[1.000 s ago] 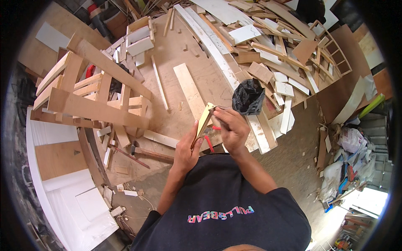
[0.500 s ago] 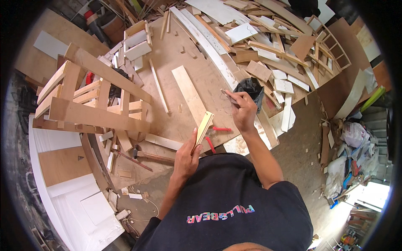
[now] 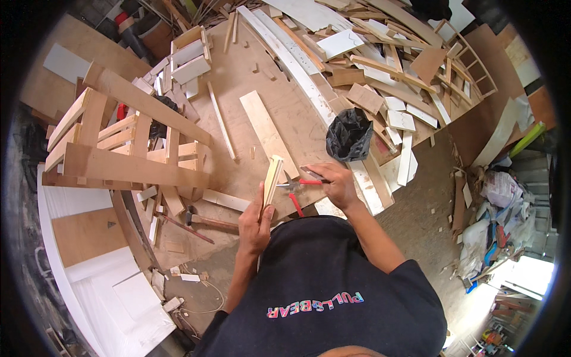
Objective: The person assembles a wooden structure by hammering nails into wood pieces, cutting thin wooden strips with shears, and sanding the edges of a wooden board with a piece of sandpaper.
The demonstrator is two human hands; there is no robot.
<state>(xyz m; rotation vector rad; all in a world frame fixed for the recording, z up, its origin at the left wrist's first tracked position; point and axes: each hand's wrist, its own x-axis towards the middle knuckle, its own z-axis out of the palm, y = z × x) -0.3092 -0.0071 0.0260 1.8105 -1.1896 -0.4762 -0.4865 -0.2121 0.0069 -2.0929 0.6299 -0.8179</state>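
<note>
My left hand is closed round a short, pale yellow wooden strip, which stands tilted upward above the table's near edge. My right hand is closed, fingers pointing left, with a small dark piece showing at its fingertips; its kind is not clear. Just beside those fingers lie red-handled pincers, one handle close to or touching them. Beyond the strip, a flat pale board lies on the wooden tabletop. A black plastic bag, its mouth open, sits past my right hand.
A slatted wooden frame stands on the left. Near it lies a hammer. Offcuts are heaped at the far right, and a thin strip lies mid-table. Plastic sacks sit on the floor to the right.
My right hand has come down from beside the black bag toward the pincers, leaving the bag in full sight. The left hand with the wooden strip has shifted slightly left.
</note>
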